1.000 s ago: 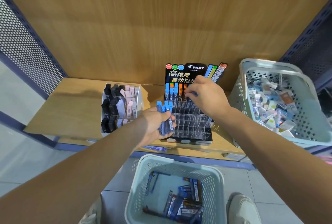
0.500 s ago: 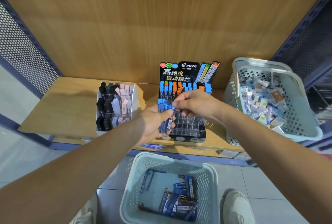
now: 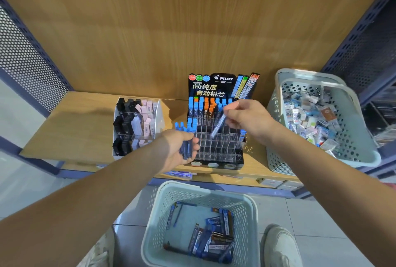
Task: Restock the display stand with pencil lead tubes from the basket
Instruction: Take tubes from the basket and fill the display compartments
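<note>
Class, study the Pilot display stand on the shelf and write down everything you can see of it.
The display stand is a black backboard printed with the Pilot logo and Chinese text, fronted by a stepped grid of clear plastic cells. Back rows hold upright blue- and orange-capped tubes; front rows look empty. It stands upright on the wooden shelf. The right hand holds one tube tilted over it.

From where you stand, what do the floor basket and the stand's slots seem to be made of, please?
Floor basket: likely moulded plastic, matte pale green, with perforated walls. Stand's slots: probably clear acrylic or similar glossy plastic, since you can see through the dividers.
</note>
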